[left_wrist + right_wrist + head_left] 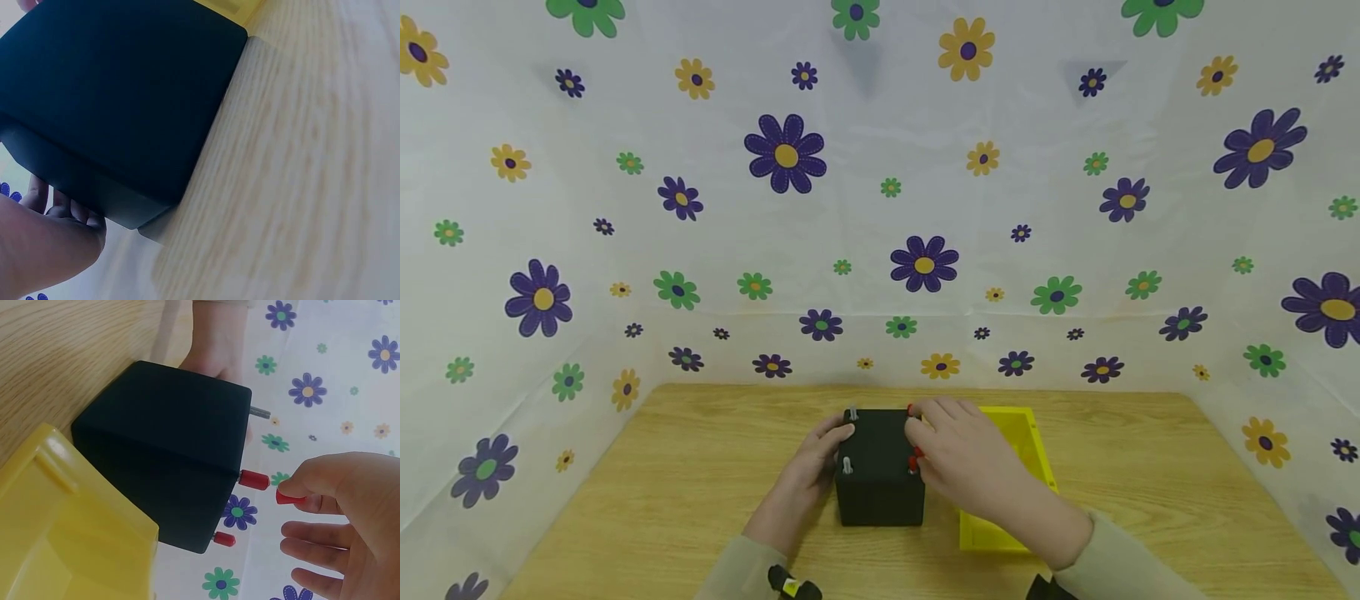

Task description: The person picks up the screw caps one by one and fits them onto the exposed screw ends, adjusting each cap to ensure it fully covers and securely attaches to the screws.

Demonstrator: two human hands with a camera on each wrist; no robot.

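A black block (pixel 880 500) stands on the wooden table, with threaded metal studs at its top corners. Bare metal shows on the near left stud (pixel 847 465) and the far left stud (pixel 853 414). Red caps cover the two right-hand studs: one nearer cap (pixel 254 480) and one farther cap (pixel 225 539) in the right wrist view. My left hand (pixel 808 467) grips the block's left side, thumb at the top edge. Between thumb and index finger, my right hand (pixel 966 458) pinches a loose red cap (pixel 289 498), just above the nearer capped stud.
A yellow bin (pixel 996 537) stands on the table just right of the block, partly beneath my right forearm. Bare wooden tabletop (pixel 700 483) extends to the left. A white sheet with flowers (pixel 850 225) walls the table at the back and sides.
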